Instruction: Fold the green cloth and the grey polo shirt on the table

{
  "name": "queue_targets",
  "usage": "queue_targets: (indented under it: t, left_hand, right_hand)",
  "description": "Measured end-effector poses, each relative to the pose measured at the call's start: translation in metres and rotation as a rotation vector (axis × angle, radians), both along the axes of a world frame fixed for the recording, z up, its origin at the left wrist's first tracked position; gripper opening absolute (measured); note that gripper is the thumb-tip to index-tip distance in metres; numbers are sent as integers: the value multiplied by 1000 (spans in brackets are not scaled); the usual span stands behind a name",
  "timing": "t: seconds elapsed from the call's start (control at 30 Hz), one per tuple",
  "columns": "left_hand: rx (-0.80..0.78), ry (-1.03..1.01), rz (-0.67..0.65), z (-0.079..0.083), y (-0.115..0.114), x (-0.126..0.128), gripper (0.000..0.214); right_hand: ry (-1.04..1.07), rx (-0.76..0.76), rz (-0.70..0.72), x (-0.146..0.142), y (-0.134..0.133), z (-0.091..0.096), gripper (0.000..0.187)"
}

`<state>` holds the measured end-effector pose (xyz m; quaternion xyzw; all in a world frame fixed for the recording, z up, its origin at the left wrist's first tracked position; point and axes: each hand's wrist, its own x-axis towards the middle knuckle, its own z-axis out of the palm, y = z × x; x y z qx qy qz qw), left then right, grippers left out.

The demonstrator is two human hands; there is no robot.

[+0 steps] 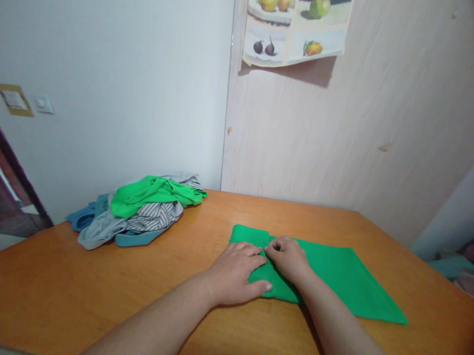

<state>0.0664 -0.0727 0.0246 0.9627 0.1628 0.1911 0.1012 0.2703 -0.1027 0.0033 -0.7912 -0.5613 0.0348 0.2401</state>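
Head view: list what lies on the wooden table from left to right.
heap of crumpled blue, grey, striped and bright green clothes → left hand, pressed flat → right hand, fingers curled → bare right end of the folded green fabric cloth that both hands rest on.

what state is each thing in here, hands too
green cloth: folded, lying flat on the table
left hand: open, palm down on the cloth
right hand: fingers curled on the cloth, grip hidden
clothes pile: heaped, unfolded
poster: hanging, bottom edge curling away
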Motion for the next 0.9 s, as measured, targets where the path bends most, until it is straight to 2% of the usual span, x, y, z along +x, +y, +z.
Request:
queue_targets:
  t: [0.23,0.43,0.5,0.63,0.7,0.83,0.9]
  left_hand:
    - [-6,4,11,0,1,0,52]
    - [-32,41,18,-2,1,0,57]
    - [-34,52,23,-2,0,0,58]
    - [-23,39,23,-3,1,0,57]
    - [-18,29,17,-4,1,1,57]
    - [-25,24,-1,-6,3,1,60]
    - [-34,25,-7,-6,3,1,61]
  right_hand:
    - [34,93,13,3,3,-5,21]
    - [-38,11,-19,-1,-1,0,22]
    - [-49,31,-31,-1,-2,1,21]
    - [-98,117,57,-2,-4,0,40]
    - [-136,44,113,-4,-4,-2,48]
    - [-169,-209,148,-7,-6,-3,55]
    - [-180,-261,159,-8,-7,-3,56]
